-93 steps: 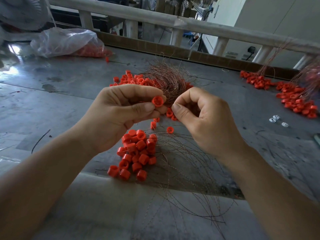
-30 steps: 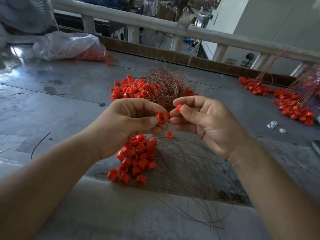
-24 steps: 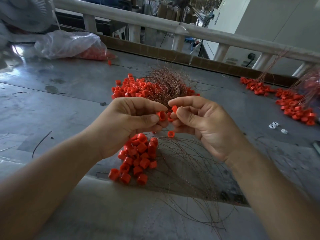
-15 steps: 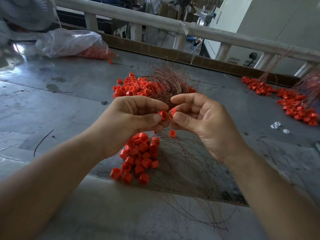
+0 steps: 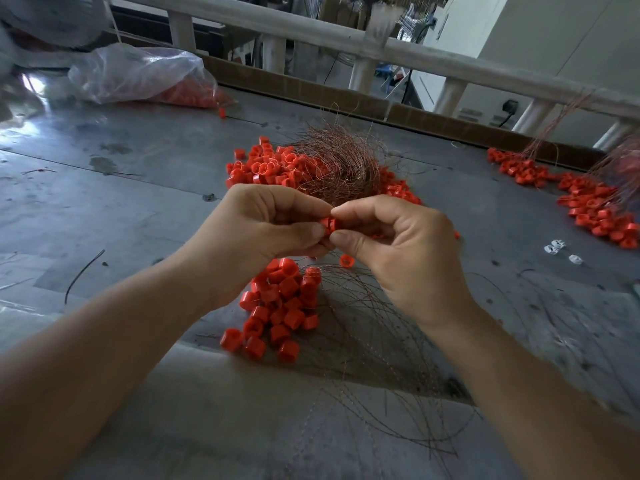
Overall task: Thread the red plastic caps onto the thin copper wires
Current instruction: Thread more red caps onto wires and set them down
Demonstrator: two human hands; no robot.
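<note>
Fingers (image 5: 360, 211) tight around red cap (image 5: 330, 224)

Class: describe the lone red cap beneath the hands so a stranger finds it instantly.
Start at the grey table, then the near heap of red caps. Just right of its far end, below the right hand, one cap lies alone.

Both hands meet at a red cap, above the metal table.
Left hand (image 5: 263, 237) and right hand (image 5: 398, 251) each pinch the red cap (image 5: 330, 225) between thumb and forefinger. Cap pile (image 5: 280, 306) and loose copper wires (image 5: 374, 341) lie toward the near edge of the table (image 5: 138, 202). Wire tangle (image 5: 343, 164) mid-table. Plastic bag (image 5: 138, 74) at the far left corner.
</note>
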